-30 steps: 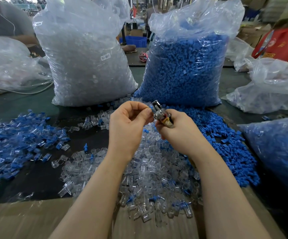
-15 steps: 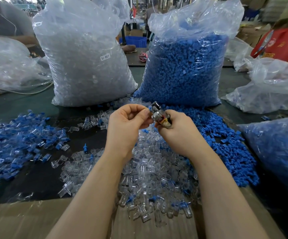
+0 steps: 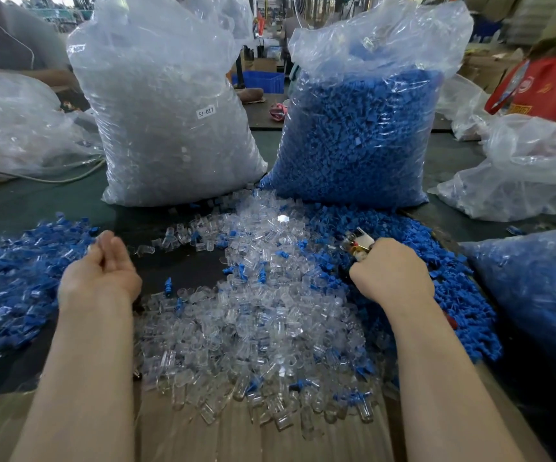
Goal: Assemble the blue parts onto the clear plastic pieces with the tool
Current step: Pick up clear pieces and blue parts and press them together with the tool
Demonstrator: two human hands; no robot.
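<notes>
Since a moment ago the two hands have parted: the left hand (image 3: 98,273) has swung out to nine o'clock over the heap of assembled blue-and-clear pieces (image 3: 13,281), and the right hand (image 3: 391,275) has dropped to three o'clock onto the loose blue parts (image 3: 443,281). At twelve o'clock stand two tall sacks side by side, the clear-piece sack (image 3: 166,121) to the left, bearing a small label (image 3: 206,112), and the blue-part sack (image 3: 356,135) to the right. A further bag of blue parts (image 3: 533,295) lies at three o'clock by the frame edge, and crumpled clear bags (image 3: 520,175) lie at two o'clock. The pile of clear plastic pieces (image 3: 253,321) fills the centre between the forearms, speckled with stray blue bits, spilling at six o'clock onto cardboard (image 3: 236,438). The left hand is loosely curled with fingertips together; whether it holds anything I cannot tell. The right hand is clenched round the small metal tool (image 3: 358,243), whose head juts out at eleven o'clock.
</notes>
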